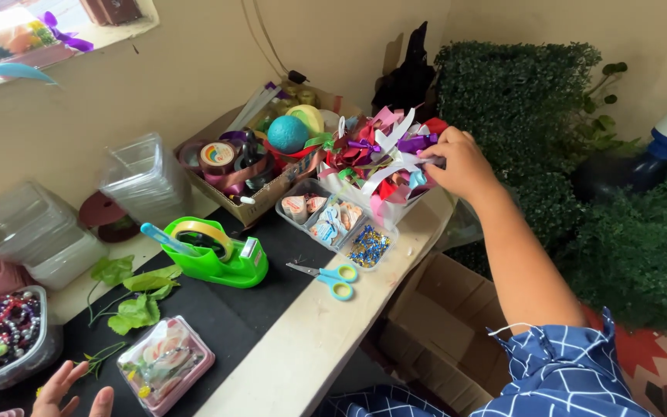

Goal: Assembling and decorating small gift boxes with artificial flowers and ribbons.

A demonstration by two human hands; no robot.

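Note:
My right hand (457, 164) reaches out to the far end of the table, into a clear box full of curled coloured ribbons (380, 158). Its fingers are pinched on a ribbon piece at the box's right side. My left hand (71, 394) rests at the bottom left edge of the view, fingers spread and holding nothing, just left of a pink box with a clear lid (167, 363). A black mat (233, 301) covers the table (326, 332) between the two hands.
A green tape dispenser (214, 255), blue-handled scissors (330, 278), fake green leaves (137, 297), a divided clear tray (341, 224), a cardboard box of tape rolls (252, 162), stacked clear containers (140, 177), a bead tub (1, 336). Green hedge panels (550, 123) stand right.

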